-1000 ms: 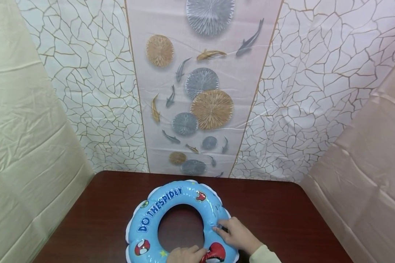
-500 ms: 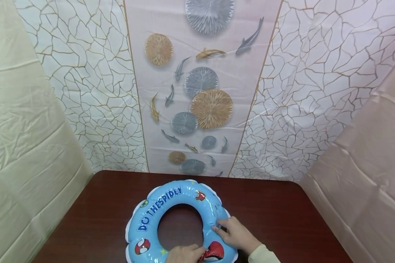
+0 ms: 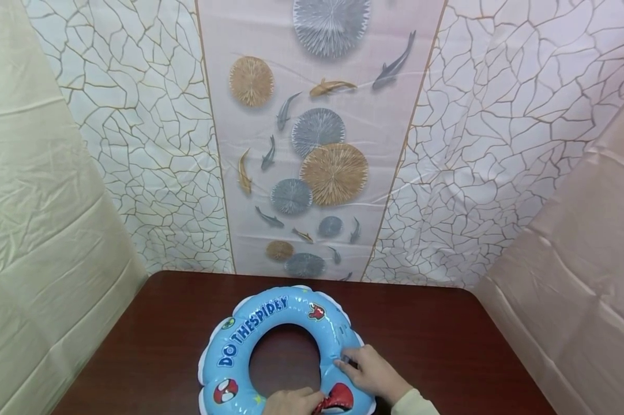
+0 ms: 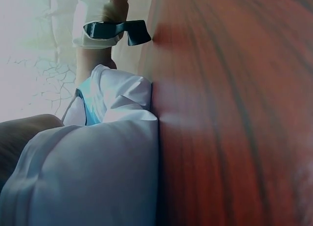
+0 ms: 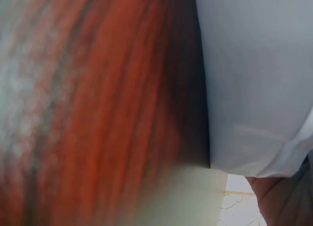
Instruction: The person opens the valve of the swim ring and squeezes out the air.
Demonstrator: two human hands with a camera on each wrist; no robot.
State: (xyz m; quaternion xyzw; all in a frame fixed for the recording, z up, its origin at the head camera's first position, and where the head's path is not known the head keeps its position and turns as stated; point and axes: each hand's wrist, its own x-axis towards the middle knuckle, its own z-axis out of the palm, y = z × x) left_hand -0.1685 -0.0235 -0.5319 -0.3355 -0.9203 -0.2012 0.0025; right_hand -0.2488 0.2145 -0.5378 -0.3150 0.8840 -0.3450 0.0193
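A blue inflatable swim ring (image 3: 270, 314) with white scalloped edging and cartoon prints lies on the dark red-brown table. At its near side my left hand (image 3: 291, 402) grips the tube beside a red print, which is creased by the fingertips. On the right side of the ring my right hand (image 3: 376, 372) pinches a small greyish, see-through piece between thumb and forefinger; its exact shape is mostly hidden. In the left wrist view the ring's white side (image 4: 98, 172) is wrinkled, and the right wrist wears a black band (image 4: 117, 30). The white side (image 5: 254, 89) also fills much of the right wrist view.
The wood-grained table (image 3: 431, 334) extends around the ring. A patterned cloth backdrop (image 3: 333, 173) with fish and round motifs stands behind it. Beige cloth panels (image 3: 37, 230) border both sides.
The red print by the left fingertips has folded in a little more. Both hands otherwise keep nearly the same places on the ring.
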